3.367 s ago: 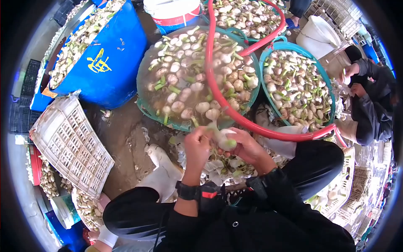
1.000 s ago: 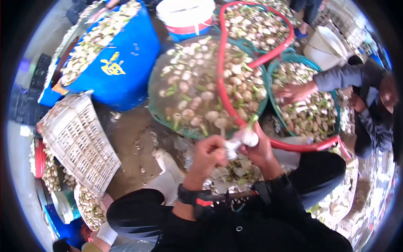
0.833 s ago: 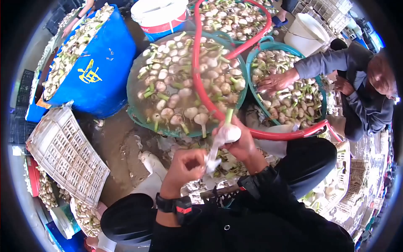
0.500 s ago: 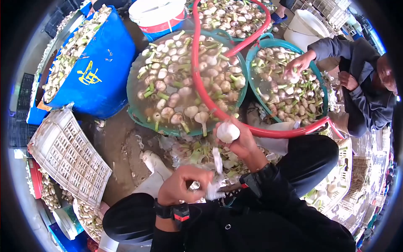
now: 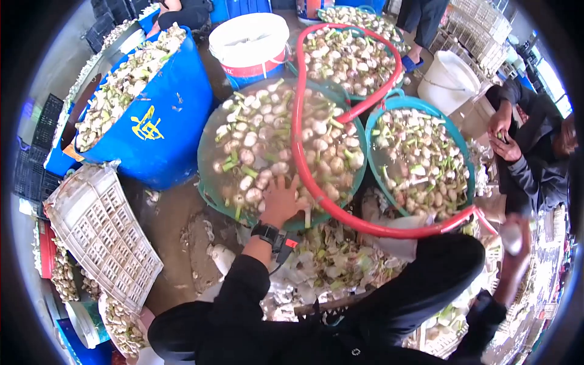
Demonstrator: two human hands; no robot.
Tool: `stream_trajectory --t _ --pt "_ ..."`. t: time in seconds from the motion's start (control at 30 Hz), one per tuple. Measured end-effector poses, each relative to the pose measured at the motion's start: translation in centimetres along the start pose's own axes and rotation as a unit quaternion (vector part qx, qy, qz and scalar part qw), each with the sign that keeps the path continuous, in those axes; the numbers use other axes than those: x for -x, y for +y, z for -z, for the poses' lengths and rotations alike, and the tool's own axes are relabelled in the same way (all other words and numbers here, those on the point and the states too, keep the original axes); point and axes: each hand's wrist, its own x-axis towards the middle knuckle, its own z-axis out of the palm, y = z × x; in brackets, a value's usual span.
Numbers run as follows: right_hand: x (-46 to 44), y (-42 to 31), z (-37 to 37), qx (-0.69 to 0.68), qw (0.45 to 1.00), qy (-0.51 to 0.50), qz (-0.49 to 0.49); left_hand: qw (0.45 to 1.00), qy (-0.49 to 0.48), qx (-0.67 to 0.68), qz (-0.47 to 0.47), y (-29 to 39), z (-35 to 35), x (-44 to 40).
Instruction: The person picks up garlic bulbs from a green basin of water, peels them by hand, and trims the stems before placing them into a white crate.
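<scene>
Reaching into the green tub [image 5: 208, 196], left hand [image 5: 281, 199] has fingers spread wide over the garlic bulbs [image 5: 247, 156] near the rim; can't tell if any bulb is pinched under the palm. Right hand [image 5: 516, 258] is out past the knee at far right, blurred, fingers around a white garlic bulb [image 5: 512, 237]. Main risk, my read: that bulb dropping, since the arm is stretched to the side and the bulb looks smooth and likely slick; it could land on the wet floor instead of in the pale crate [image 5: 426, 337] below the knee. Left side: bulbs sit in murky water, so a loose, wide grasp could let one slide off or take two at once. The red hose [image 5: 297, 121] lies across the tub just right of the left hand; a quick pull back to that side could catch it and tip bulbs about. The wrist device [image 5: 267, 231] is close above the rim, so reaching deeper could wet it. Loose skins [image 5: 334, 255] below could hide a dropped bulb.
</scene>
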Motion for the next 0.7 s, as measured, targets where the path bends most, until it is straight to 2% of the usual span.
stream_trajectory --t 0.03,0.1,0.13,0.17,0.2,0.23,0.27,0.3,0.33,0.37,0.4,0.43,0.47,0.5,0.53,0.57,0.6,0.63,0.67,0.7 --pt "2.2 5.4 2.1 -0.054 0.989 0.005 -0.136 1.000 -0.017 -0.012 -0.012 -0.4 -0.1 -1.0" --pt "6.5 16.1 6.1 -0.176 0.895 0.070 -0.404 0.997 -0.068 -0.005 -0.027 -1.4 0.2 -3.0" --pt "9.4 18.3 6.9 -0.180 0.897 0.072 -0.397 0.998 -0.061 -0.004 -0.025 -1.6 0.1 -4.3" --pt "11.5 18.9 7.4 -0.029 0.918 -0.120 -0.376 0.995 -0.082 -0.052 0.015 -1.7 -0.5 -5.6" --pt "10.9 20.8 6.7 0.041 0.935 -0.198 -0.292 0.988 -0.100 -0.098 0.057 -2.0 -0.9 -6.9" --pt "9.5 20.7 5.6 0.109 0.940 -0.256 -0.196 0.981 -0.106 -0.161 0.017 -3.0 -1.3 -7.9" --pt "7.7 21.0 4.5 0.091 0.971 -0.211 -0.070 0.981 -0.105 -0.165 0.021 -4.4 -1.5 -9.0" --pt "4.5 18.3 2.5 0.011 0.973 -0.214 -0.089 0.972 -0.217 -0.077 -0.051 -4.6 1.1 -9.4" --pt "-0.1 13.4 -0.5 -0.069 0.968 -0.215 -0.110 0.937 -0.327 0.013 -0.119 -4.2 3.9 -9.6" --pt "-4.4 7.3 -3.0 -0.166 0.929 -0.317 -0.092 0.929 -0.330 -0.035 -0.162 -3.7 6.5 -9.3" --pt "-7.1 3.3 -6.4 -0.168 0.909 -0.380 -0.041 0.914 -0.367 0.034 -0.171 -5.5 6.4 -10.5" --pt "-9.3 -1.0 -9.7 -0.108 0.884 -0.454 -0.015 0.941 -0.295 -0.031 -0.162 -4.9 8.9 -10.1" --pt "-10.1 -1.8 -14.8 -0.131 0.869 -0.471 0.079 0.959 -0.219 -0.096 -0.151 -4.0 11.2 -9.8" --pt "-10.5 -5.3 -19.2 -0.171 0.852 -0.489 0.079 0.961 -0.218 -0.099 -0.138 -4.9 11.1 -9.8" --pt "-10.0 -6.0 -25.0 -0.161 0.848 -0.498 0.086 0.986 -0.080 -0.048 -0.135 -5.8 10.2 -9.7" --pt "-8.8 -6.0 -31.3 -0.095 0.863 -0.424 0.258 0.990 0.062 0.004 -0.130 -6.5 8.9 -9.9" --pt "-8.8 -10.0 -33.3 -0.122 0.841 -0.485 0.207 0.990 0.069 0.003 -0.122 -6.8 7.1 -10.2" --pt "-7.4 -11.0 -37.5 -0.015 0.838 -0.444 0.318 0.989 0.070 -0.053 -0.119 -7.0 4.9 -10.8" --pt "-5.4 -11.7 -41.3 0.055 0.831 -0.437 0.340 0.987 0.067 -0.085 -0.115 -8.0 3.2 -12.5" --pt "-4.8 -12.7 -42.8 0.056 0.848 -0.384 0.360 0.985 0.063 -0.118 -0.111 -9.0 1.6 -14.2"
